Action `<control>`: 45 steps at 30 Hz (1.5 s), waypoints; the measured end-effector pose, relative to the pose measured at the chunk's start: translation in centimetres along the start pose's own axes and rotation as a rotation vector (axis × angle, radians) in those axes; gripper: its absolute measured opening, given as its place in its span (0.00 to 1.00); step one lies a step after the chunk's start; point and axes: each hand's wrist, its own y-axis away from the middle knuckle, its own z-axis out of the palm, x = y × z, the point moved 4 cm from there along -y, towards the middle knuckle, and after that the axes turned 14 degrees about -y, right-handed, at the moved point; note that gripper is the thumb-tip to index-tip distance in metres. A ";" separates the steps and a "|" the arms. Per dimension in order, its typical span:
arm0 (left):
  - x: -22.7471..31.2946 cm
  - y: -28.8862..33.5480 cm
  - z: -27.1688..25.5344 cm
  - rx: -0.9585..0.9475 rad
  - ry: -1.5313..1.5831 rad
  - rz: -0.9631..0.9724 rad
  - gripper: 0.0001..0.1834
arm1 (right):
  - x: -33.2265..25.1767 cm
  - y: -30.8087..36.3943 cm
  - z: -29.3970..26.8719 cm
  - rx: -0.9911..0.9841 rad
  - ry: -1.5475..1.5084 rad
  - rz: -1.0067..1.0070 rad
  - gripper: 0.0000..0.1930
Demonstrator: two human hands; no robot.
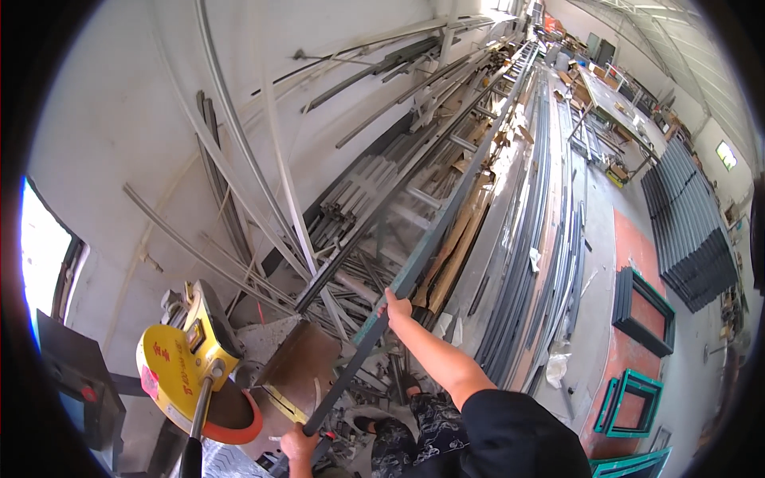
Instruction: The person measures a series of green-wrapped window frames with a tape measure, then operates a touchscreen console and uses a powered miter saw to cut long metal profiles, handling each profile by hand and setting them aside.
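Note:
A long dark grey metal bar (414,267) runs slantwise from the bottom of the view up toward the far end of the room. My right hand (396,309) is closed round it near the middle of the picture, arm stretched out. Lower and to the left, my left hand (298,443) grips the same bar close to its near end. Beside that hand stands a yellow cut-off saw (190,362) with an orange-rimmed guard and a black-gripped lever (192,454). A brown metal plate (299,358) sits between the saw and the bar.
Offcuts and profiles (362,191) pile along the white wall, several leaning upright. A ladder-like frame (462,143) lies over them. Long grey profiles (530,263) cover the floor to the right. Green-edged frames (633,402) and stacked dark panels (689,227) are at the far right.

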 end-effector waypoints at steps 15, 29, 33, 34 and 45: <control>2.2 -6.5 0.7 -0.117 0.168 0.098 0.20 | 8.8 4.1 -0.4 -0.258 0.266 0.278 0.17; 9.3 4.7 -4.0 0.279 0.511 -0.191 0.17 | 4.6 -6.6 0.9 -0.166 0.538 0.408 0.23; 7.1 8.2 -3.0 0.259 0.533 -0.313 0.13 | 1.7 -5.8 1.4 -0.210 0.870 0.446 0.21; 6.7 8.3 -2.0 0.188 0.526 -0.380 0.14 | 1.5 -6.1 0.9 -0.204 0.880 0.441 0.21; 6.0 1.4 4.1 0.149 0.785 -0.604 0.14 | 5.8 3.4 4.3 -1.541 1.944 -1.234 0.22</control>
